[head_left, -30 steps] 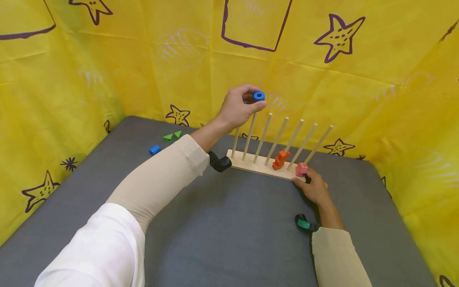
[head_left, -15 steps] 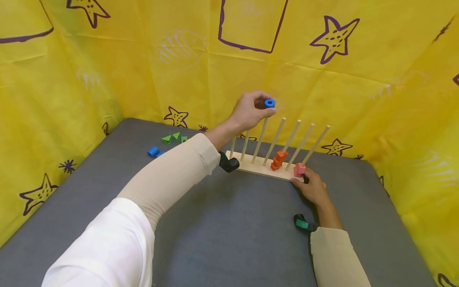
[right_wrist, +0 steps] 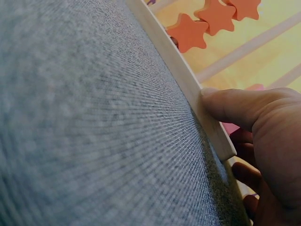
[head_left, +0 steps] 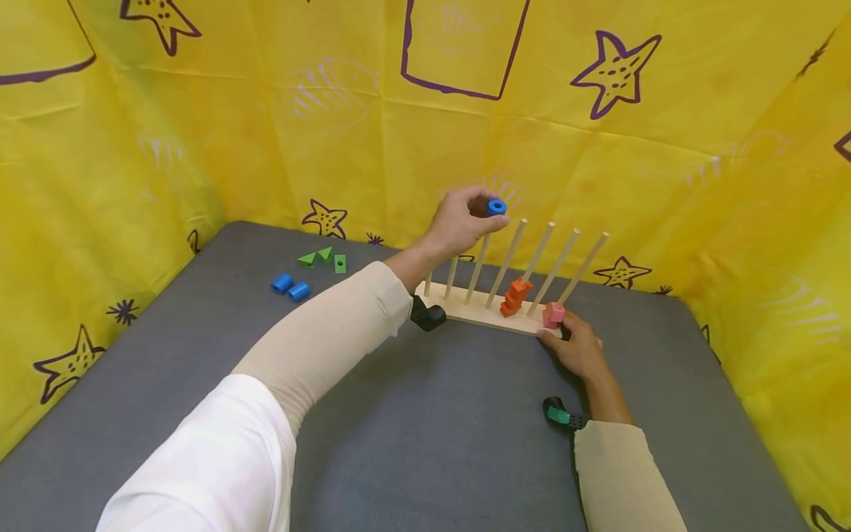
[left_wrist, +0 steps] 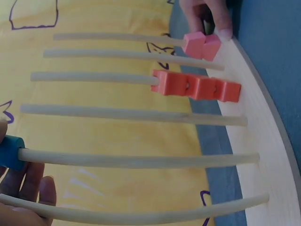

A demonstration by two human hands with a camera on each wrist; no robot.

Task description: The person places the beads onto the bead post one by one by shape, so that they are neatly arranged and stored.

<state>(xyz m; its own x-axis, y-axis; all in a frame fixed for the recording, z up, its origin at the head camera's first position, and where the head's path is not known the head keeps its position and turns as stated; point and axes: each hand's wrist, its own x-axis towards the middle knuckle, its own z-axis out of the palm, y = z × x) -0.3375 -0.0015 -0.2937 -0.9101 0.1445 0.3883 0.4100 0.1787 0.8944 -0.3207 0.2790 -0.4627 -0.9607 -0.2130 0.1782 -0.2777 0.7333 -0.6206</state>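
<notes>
My left hand (head_left: 457, 223) pinches a blue cylinder bead (head_left: 494, 212) between thumb and fingers. The bead sits right at the tip of a tall wooden peg (left_wrist: 141, 159), which lines up with its underside in the left wrist view. That peg is one of several in a row on a long wooden base (head_left: 459, 304). At the base's right end my right hand (head_left: 582, 349) grips it, thumb (right_wrist: 225, 104) on the front edge and other fingers behind. Beside that hand, pink pieces (head_left: 553, 315) are on the end peg. Orange star beads (right_wrist: 188, 33) are stacked on another peg.
Two more blue pieces (head_left: 299, 291) lie on the grey table (head_left: 425, 443) at the left. Behind them are green triangles (head_left: 307, 260) and a green rectangular block (head_left: 340, 264). A yellow patterned cloth (head_left: 266, 148) hangs around the table's back and sides.
My left hand has moved right, then down a little, bringing the blue bead to the peg's tip. The blue and green pieces at left have come into fuller view. My right hand stays on the base.
</notes>
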